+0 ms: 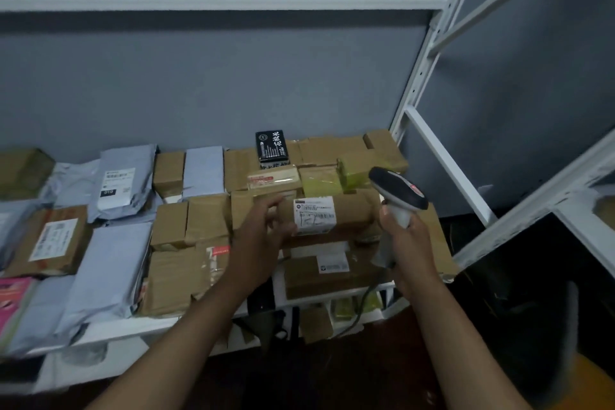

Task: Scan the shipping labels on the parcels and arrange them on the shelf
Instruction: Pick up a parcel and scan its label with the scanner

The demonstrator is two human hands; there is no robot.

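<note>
Shelf (109, 326), white metal, packed w/ parcels: brown boxes centre and right, grey mailers (113, 273) on the left, a pink pack (13, 303) at the far left edge, a black box (271, 146) upright at the back against the grey wall. Left hand (263, 230) rests on a brown parcel (352, 210) lying on top of the stack, fingers loosely spread at its left end, not clamped round it. Parcel's label (314, 215) faces up, just right of the fingers. Right hand (404, 233) grips the scanner (399, 193) by its handle, head near the parcel's right end. More boxes (316, 323) on the level below.
</note>
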